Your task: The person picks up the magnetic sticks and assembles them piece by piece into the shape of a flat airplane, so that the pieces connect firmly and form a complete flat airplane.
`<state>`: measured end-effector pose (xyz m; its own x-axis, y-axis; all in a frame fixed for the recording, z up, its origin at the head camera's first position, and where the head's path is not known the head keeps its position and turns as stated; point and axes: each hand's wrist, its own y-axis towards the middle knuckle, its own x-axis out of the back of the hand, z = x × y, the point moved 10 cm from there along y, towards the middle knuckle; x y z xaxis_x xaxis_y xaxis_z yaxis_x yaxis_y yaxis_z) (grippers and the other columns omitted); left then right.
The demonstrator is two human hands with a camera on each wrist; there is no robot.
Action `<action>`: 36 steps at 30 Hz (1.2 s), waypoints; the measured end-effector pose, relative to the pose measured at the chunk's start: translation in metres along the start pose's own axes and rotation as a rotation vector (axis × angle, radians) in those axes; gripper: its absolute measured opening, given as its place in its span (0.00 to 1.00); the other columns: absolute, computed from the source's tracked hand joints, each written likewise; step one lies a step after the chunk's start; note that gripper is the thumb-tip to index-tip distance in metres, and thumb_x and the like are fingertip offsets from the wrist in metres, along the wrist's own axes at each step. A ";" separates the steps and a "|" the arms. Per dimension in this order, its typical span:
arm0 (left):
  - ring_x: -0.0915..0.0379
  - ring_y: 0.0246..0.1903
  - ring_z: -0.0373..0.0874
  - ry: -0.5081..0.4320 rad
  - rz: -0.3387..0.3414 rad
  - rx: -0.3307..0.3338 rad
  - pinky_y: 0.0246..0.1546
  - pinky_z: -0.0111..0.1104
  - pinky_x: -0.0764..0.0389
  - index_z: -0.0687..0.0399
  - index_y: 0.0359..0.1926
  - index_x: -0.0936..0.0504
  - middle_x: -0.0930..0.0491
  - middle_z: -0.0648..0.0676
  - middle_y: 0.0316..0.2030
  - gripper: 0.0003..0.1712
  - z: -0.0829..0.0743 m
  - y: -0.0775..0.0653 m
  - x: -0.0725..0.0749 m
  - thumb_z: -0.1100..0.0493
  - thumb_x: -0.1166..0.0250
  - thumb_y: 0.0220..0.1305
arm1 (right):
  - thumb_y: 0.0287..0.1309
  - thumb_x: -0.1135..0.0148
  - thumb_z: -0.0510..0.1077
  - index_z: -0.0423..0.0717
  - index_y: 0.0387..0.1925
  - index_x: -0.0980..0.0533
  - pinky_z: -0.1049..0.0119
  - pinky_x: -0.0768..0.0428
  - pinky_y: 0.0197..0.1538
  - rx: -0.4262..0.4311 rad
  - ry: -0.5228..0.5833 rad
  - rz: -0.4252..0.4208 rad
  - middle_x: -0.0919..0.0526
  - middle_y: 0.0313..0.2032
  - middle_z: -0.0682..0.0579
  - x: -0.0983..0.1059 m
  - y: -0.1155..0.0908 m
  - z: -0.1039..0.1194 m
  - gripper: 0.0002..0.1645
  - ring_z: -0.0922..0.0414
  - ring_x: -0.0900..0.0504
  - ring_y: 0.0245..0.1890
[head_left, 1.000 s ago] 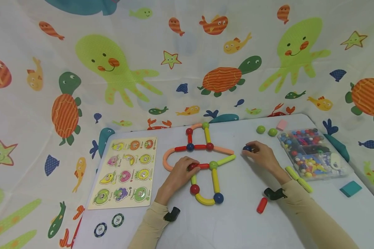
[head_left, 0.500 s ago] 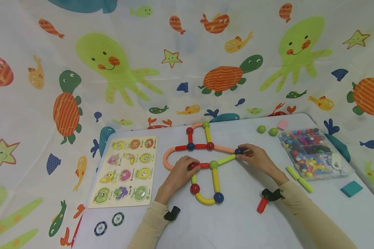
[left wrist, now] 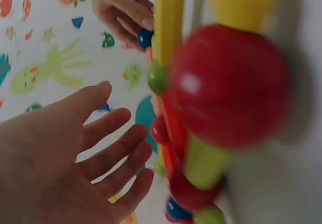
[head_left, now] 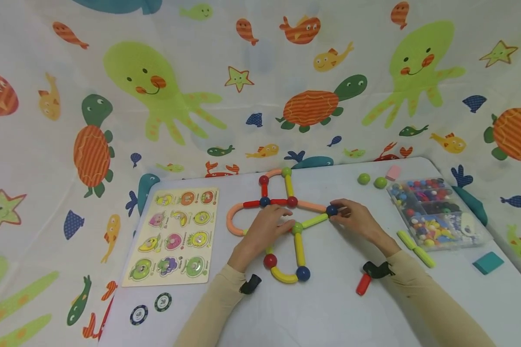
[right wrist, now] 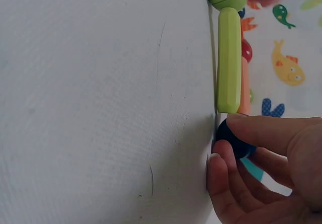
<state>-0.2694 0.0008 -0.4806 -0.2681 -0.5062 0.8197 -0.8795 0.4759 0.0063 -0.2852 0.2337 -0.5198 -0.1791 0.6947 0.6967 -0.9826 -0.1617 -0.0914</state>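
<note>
A flat figure of coloured rods and balls lies on the white table. With thumb and fingers my right hand (head_left: 358,220) pinches a dark blue ball (right wrist: 235,139) at its right tip. A light green rod (head_left: 315,221) and a peach rod (head_left: 311,206) meet at that ball. My left hand (head_left: 262,233) hovers over the figure's middle, fingers spread and holding nothing, near the green ball (head_left: 297,228). In the left wrist view its fingers are apart from the pieces, and a red ball (left wrist: 229,85) looms close. The left hand hides part of the figure in the head view.
A fruit puzzle board (head_left: 171,236) lies at left, with two poker chips (head_left: 162,302) in front. At right stand a compartment box (head_left: 438,241) of beads, a teal block (head_left: 488,263), loose green rods (head_left: 416,249) and a red rod (head_left: 363,284). Two green balls (head_left: 363,179) sit farther back.
My right hand has brought the blue ball left to the tips of the peach and light green rods. My left hand has let go of a red ball and shifted up and right.
</note>
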 end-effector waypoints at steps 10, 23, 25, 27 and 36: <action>0.28 0.43 0.44 0.336 0.172 0.018 0.53 0.37 0.22 0.52 0.57 0.18 0.18 0.50 0.46 0.23 -0.032 0.041 -0.049 0.44 0.35 0.69 | 0.65 0.33 0.42 0.41 0.65 0.27 0.53 0.15 0.50 0.019 0.032 0.001 0.20 0.58 0.39 -0.003 0.000 0.000 0.28 0.44 0.17 0.52; 0.29 0.37 0.42 0.232 0.147 0.013 0.41 0.29 0.25 0.52 0.54 0.16 0.18 0.49 0.43 0.19 -0.035 0.045 -0.047 0.47 0.34 0.70 | 0.65 0.33 0.42 0.41 0.65 0.27 0.50 0.16 0.52 0.058 0.018 -0.004 0.19 0.57 0.39 0.001 0.001 0.001 0.28 0.45 0.17 0.52; 0.29 0.38 0.42 0.224 0.150 0.019 0.42 0.30 0.24 0.52 0.55 0.17 0.18 0.50 0.44 0.19 -0.034 0.044 -0.047 0.47 0.34 0.70 | 0.65 0.33 0.42 0.41 0.65 0.27 0.51 0.16 0.52 0.056 0.022 -0.003 0.19 0.57 0.39 0.001 0.001 0.001 0.28 0.45 0.17 0.52; 0.29 0.39 0.42 0.213 0.153 0.026 0.43 0.30 0.24 0.52 0.56 0.17 0.18 0.50 0.46 0.20 -0.033 0.043 -0.047 0.47 0.35 0.70 | 0.65 0.33 0.42 0.41 0.65 0.27 0.51 0.16 0.52 0.052 0.026 -0.002 0.19 0.57 0.40 0.001 0.001 0.001 0.29 0.45 0.17 0.52; 0.28 0.43 0.43 0.193 0.165 0.022 0.46 0.31 0.22 0.52 0.58 0.18 0.17 0.50 0.49 0.21 -0.028 0.037 -0.046 0.47 0.35 0.70 | 0.64 0.31 0.44 0.42 0.66 0.28 0.54 0.15 0.49 0.006 0.036 0.006 0.19 0.57 0.41 0.004 -0.001 -0.002 0.31 0.45 0.17 0.52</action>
<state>-0.2789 0.0621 -0.5023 -0.3307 -0.2750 0.9028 -0.8389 0.5238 -0.1477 -0.2853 0.2383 -0.5181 -0.1869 0.7187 0.6698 -0.9812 -0.1702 -0.0911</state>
